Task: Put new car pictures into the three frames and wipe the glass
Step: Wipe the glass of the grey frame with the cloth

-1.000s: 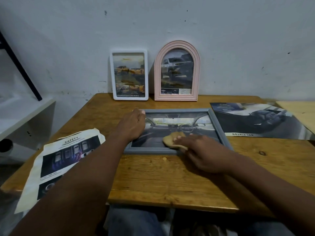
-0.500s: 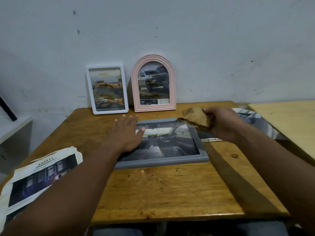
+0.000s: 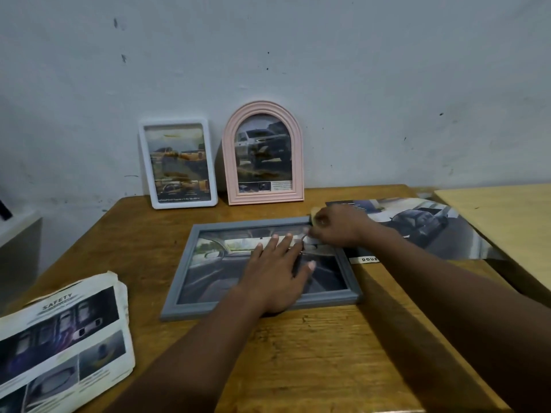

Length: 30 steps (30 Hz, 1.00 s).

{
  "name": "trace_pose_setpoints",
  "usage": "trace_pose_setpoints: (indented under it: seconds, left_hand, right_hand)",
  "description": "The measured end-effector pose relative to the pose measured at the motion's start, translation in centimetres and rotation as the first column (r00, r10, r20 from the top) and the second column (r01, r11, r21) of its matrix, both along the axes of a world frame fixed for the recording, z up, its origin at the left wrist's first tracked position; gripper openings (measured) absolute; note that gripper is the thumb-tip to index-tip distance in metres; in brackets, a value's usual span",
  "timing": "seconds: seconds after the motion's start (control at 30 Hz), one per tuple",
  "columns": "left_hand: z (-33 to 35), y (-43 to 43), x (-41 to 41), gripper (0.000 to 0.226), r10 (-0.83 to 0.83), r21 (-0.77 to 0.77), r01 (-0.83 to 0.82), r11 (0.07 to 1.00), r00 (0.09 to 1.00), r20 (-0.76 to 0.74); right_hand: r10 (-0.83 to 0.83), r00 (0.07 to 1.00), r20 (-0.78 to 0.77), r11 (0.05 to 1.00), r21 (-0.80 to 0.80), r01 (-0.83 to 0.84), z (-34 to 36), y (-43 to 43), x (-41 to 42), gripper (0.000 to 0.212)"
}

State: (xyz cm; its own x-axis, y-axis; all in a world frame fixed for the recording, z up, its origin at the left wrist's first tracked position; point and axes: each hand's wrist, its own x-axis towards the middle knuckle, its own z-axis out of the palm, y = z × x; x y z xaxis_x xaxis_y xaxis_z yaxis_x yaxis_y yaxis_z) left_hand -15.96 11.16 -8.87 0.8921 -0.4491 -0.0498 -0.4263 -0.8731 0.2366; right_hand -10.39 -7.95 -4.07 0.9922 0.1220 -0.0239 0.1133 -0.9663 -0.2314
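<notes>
A grey picture frame (image 3: 184, 272) with a car-interior picture lies flat on the wooden table (image 3: 298, 359). My left hand (image 3: 277, 272) rests flat on its glass with the fingers spread. My right hand (image 3: 337, 228) sits at the frame's far right corner, fingers curled on a tan cloth (image 3: 313, 213) that mostly hides under the hand. A white rectangular frame (image 3: 178, 163) and a pink arched frame (image 3: 264, 153), each with a car picture, lean upright against the wall behind.
A large car poster (image 3: 423, 228) lies on the table to the right of the grey frame. A stack of brochure pages headed SAFETY (image 3: 65, 341) hangs over the left front edge. A lighter tabletop (image 3: 507, 216) adjoins on the right, and a white shelf (image 3: 18, 234) stands at the left.
My right hand lifted the cloth off the glass, swung right, and came down at the frame's far right corner. My left hand slid from the frame's left edge onto the middle of the glass.
</notes>
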Motion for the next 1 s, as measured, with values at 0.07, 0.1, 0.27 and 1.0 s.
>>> trace_pose_setpoints:
  seconds: [0.07, 0.1, 0.27, 1.0]
  left_hand:
    - [-0.1, -0.1, 0.0, 0.068, -0.001, -0.011, 0.001, 1.0, 1.0, 0.004]
    - [-0.1, 0.0, 0.0, 0.067, 0.002, -0.02, -0.002, 1.0, 1.0, 0.008]
    - [-0.2, 0.0, 0.2, 0.059, 0.019, -0.06, -0.017, 0.998, 0.999, 0.03]
    - [-0.1, -0.1, 0.0, 0.052, 0.082, -0.179, -0.074, 0.981, 0.996, 0.041]
  right_hand:
    - [-0.037, 0.998, 0.047, 0.995, 0.092, 0.033, -0.1, 0.0, 0.7, 0.06]
    - [-0.02, 0.999, 0.051, 0.995, 0.094, 0.015, -0.5, 0.2, 1.0, 0.058]
    - [0.033, 0.999, -0.027, 0.999, 0.001, -0.033, -3.8, 0.7, 0.4, 0.064]
    - [0.048, 0.973, 0.225, 0.983, 0.16, -0.086, -4.8, 3.2, -17.8, 0.074]
